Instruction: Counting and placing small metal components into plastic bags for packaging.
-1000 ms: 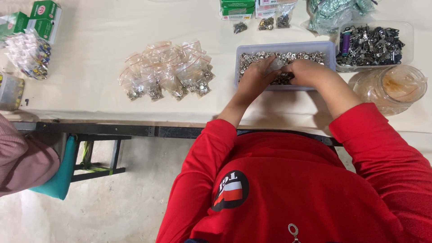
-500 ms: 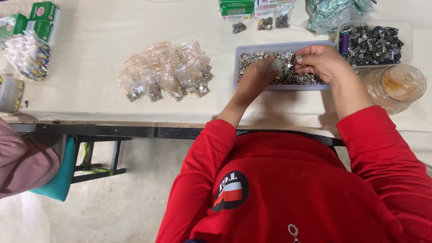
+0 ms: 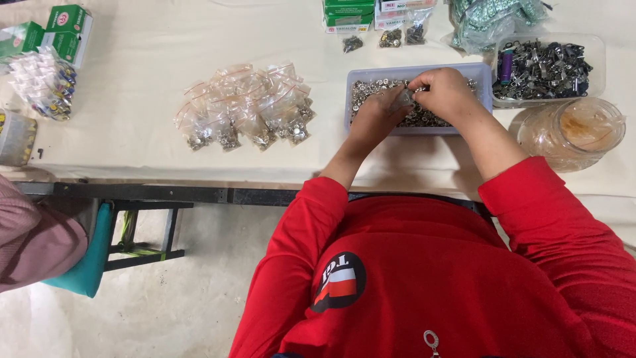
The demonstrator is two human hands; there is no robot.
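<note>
A pale blue tray [image 3: 480,71] holds a heap of small silver metal fasteners [image 3: 368,89]. Both hands meet over its middle. My left hand [image 3: 376,114] pinches a small clear plastic bag [image 3: 401,99] just above the fasteners. My right hand [image 3: 445,91] has its fingers bunched at the bag's mouth, apparently pinching fasteners, though what they hold is hidden. To the left of the tray lies a pile of small filled clear bags [image 3: 246,106] with red seal strips.
A clear tub of dark metal parts [image 3: 547,63] and a round clear container [image 3: 572,132] sit on the right. Green boxes [image 3: 348,12] line the far edge, more boxes [image 3: 65,30] and packets at far left. Another person's sleeve [image 3: 33,242] shows lower left, beside a teal stool [image 3: 86,268].
My right hand rose from the right part of the tray and moved left to meet the left hand at the bag. My left hand stayed over the tray.
</note>
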